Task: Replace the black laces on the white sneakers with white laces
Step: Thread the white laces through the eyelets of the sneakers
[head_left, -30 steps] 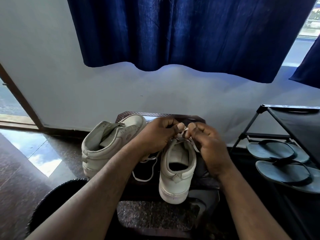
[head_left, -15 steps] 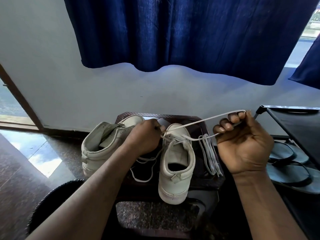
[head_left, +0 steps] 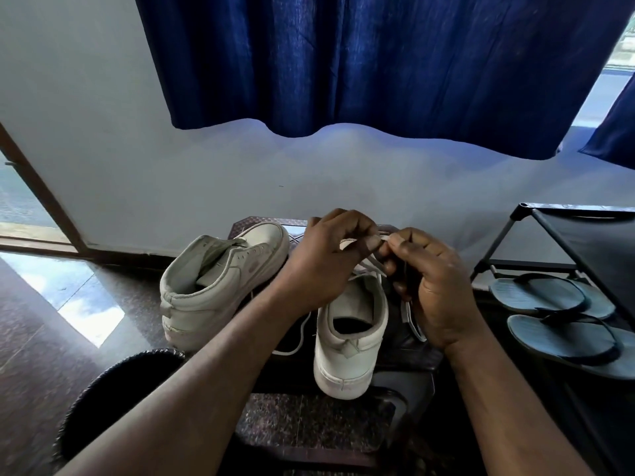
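1. Surface (head_left: pixel 264 223): dark, carries both sneakers.
2. Sneaker in work (head_left: pixel 350 341): heel at 6 o'clock, toe at 12, long axis running straight away from the person.
3. White lace (head_left: pixel 366 267): crosses above the tongue, with 1 end lifted toward 12 o'clock.
4. Left hand (head_left: pixel 319 269) and right hand (head_left: pixel 439 290): meeting over the tongue, the fingers of both pinched on that lifted end. The left looks nearer the eyelets, which likely lie below toward 6.
5. Spare lace (head_left: pixel 410 317): at 3 o'clock, just beside the sneaker.
6. Second sneaker (head_left: pixel 220 280): at 9 o'clock, tilted.
7. Shoe rack (head_left: pixel 584 242) with flip-flops (head_left: pixel 546 297): far 3 o'clock, well apart.
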### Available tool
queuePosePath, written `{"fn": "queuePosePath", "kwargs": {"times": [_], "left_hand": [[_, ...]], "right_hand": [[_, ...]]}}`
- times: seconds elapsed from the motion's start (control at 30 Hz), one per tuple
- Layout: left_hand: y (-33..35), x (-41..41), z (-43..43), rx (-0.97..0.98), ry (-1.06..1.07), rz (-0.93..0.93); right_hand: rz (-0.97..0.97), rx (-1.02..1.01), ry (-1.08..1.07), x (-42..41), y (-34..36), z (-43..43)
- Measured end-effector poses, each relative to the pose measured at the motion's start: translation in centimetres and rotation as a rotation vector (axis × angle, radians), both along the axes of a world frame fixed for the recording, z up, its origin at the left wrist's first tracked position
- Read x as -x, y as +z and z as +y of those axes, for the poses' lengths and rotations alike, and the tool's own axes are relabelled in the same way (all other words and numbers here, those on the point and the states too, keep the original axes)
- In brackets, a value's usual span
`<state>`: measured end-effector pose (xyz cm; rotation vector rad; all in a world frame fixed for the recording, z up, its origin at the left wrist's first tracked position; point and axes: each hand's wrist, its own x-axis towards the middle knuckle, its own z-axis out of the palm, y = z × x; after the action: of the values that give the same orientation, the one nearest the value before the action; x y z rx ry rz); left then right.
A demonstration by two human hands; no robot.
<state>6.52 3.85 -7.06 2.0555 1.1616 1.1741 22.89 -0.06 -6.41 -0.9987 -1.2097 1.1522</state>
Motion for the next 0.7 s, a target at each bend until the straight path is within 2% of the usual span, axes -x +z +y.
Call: {"fn": "queuePosePath", "kwargs": {"times": [0.1,0.2,0.27,0.37,0.43,0.5,0.6,0.7], "left_hand": [[-0.1,1.4,0.4,-0.156,0.294,0.222],[-0.2,2.7,0.4,-0.041,0.499,0.492],[-0.2,3.0,0.3,-0.046,0.393,0.455],[0.7,2.0,-0.4,-0.064,0.102,0.212],[0.8,1.4,-0.3,-0.102,0.038,0.172],[0.0,1.3,0.1,-0.147,0.067,0.202],[-0.7,2.5,0.8,-0.173,0.259,0.357],[-0.8,3.4,1.0,-0.067,0.347,0.564]], "right_hand": [[0.081,-0.018,-0.033,-0.4,0.2,-0.1],[0.19,-0.01,-0.06,-0.7,0.5,0.0],[0.164,-0.001,-0.056,-0.7,0.4,0.0],[0.056,0.007,-0.037,0.0,0.2,0.0],[0.024,0.0,-0.028,0.4,0.1,0.0],[-0.006,-0.002,-0.044,0.4,0.2,-0.1],[-0.033,0.001,-0.07,0.1,0.2,-0.2],[-0.033,0.002,-0.08,-0.2,0.0,-0.2]]}}
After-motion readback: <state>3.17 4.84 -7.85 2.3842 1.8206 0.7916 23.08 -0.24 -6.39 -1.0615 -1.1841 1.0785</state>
